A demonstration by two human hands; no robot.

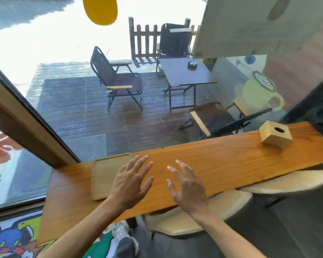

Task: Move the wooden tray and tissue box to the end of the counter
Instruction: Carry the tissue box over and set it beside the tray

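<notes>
A flat wooden tray (105, 174) lies on the long wooden counter (222, 164), towards its left part. My left hand (131, 181) hovers with fingers spread over the tray's right edge and hides that side. My right hand (187, 185) is spread above bare counter just right of the tray, holding nothing. A cube-shaped wooden tissue box (275, 135) with a round hole on top stands far to the right on the counter, well beyond both hands.
The counter runs along a large window; beyond the glass are a deck, folding chairs and a table. Cream stools (198, 216) are tucked under the counter's near edge. A dark window frame post (26, 127) meets the counter at the left.
</notes>
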